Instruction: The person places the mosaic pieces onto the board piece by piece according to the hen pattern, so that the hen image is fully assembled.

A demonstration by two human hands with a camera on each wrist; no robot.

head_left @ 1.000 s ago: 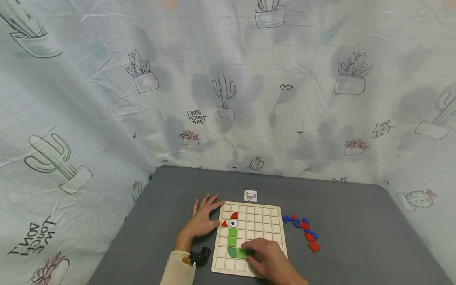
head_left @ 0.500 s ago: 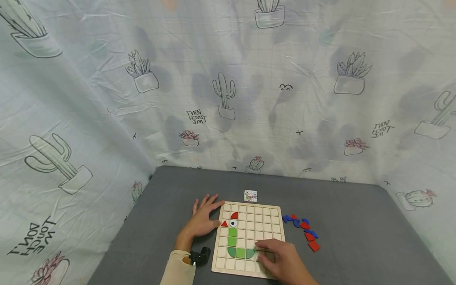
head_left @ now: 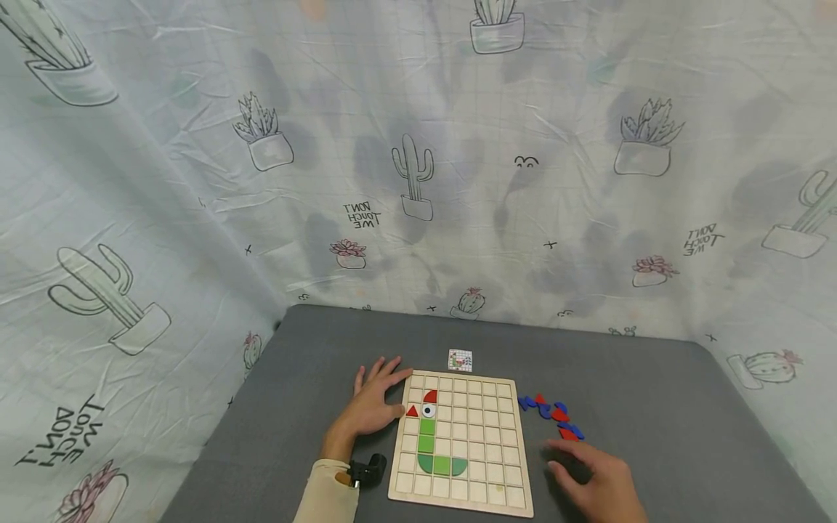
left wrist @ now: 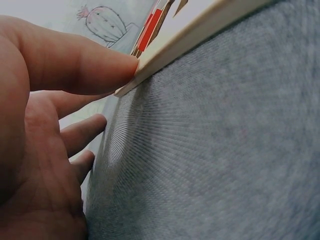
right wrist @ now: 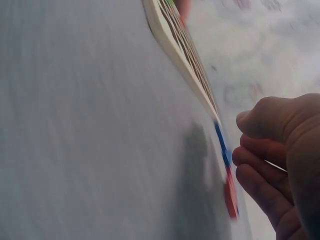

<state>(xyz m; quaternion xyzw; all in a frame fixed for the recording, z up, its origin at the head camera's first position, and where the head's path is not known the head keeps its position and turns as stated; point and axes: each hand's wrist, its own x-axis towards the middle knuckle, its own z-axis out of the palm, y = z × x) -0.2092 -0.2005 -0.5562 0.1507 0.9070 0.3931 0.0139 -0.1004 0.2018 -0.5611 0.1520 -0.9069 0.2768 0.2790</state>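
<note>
A wooden grid board [head_left: 479, 436] lies on the table. My left hand [head_left: 370, 407] touches its left edge with thumb and index finger, the other fingers spread; the left wrist view shows the thumb [left wrist: 95, 70] against the board's side. My right hand [head_left: 598, 476] is over the table right of the board, fingers loosely bent and holding nothing. In the grid lie a red quarter circle [head_left: 430, 396], a red triangle [head_left: 412, 411], an eye tile [head_left: 428, 410], several green squares [head_left: 426, 443] and two dark green quarter circles [head_left: 460, 466].
Red and blue loose pieces [head_left: 560, 415] lie in a row right of the board; my right hand hides part of that area. A small printed card [head_left: 461, 360] lies behind the board on the grey table [head_left: 327, 349]. A patterned curtain [head_left: 484, 240] hangs behind.
My right hand has let go of the dark green quarter circle, now in the grid at the row's right end, and moved right, off the board. The left hand stays put.
</note>
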